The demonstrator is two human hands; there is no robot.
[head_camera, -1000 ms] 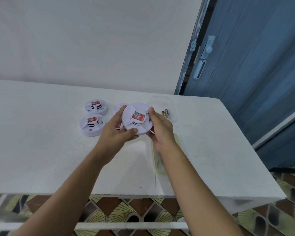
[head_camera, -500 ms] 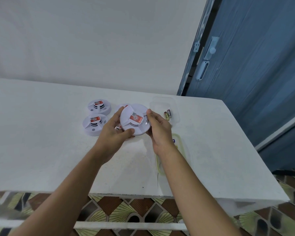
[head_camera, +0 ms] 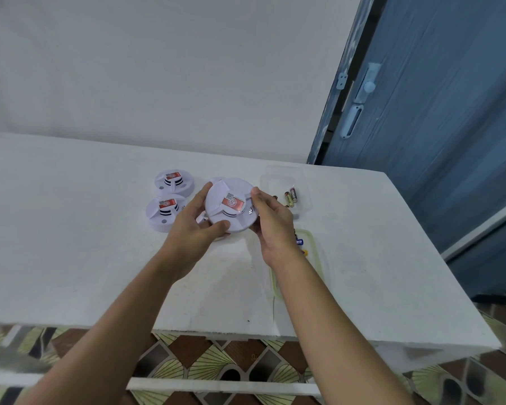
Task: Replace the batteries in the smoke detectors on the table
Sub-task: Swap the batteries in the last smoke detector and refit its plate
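Left hand [head_camera: 187, 238], right hand [head_camera: 275, 226] grip one detector [head_camera: 231, 206].

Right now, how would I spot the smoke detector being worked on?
Find the white table beside the blue door. Round white detectors sit mid-table. The held detector is gripped between the left hand and right hand; the rear detector and front detector lie flat.
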